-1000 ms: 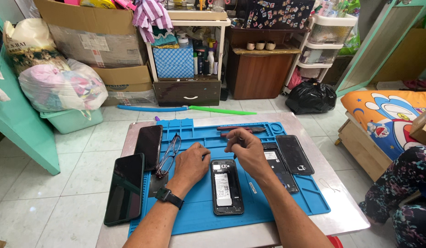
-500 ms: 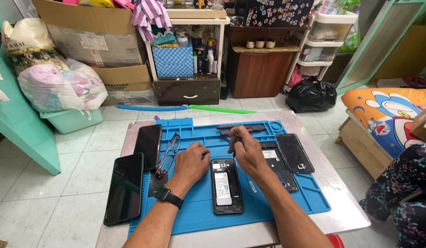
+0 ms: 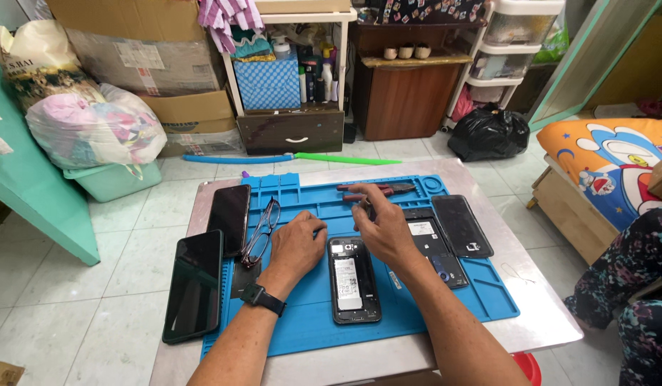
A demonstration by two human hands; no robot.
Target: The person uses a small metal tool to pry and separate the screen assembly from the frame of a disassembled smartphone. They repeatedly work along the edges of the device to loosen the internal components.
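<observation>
Pale tiled floor (image 3: 123, 236) — cluttered shelves (image 3: 288, 64)

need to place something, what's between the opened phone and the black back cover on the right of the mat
In the head view, a second opened phone lies between the opened phone and the black back cover, partly under the right hand.

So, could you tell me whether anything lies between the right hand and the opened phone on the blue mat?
Nothing visible does: the right hand hovers beside the opened phone's top edge, only bare blue mat beneath.
</observation>
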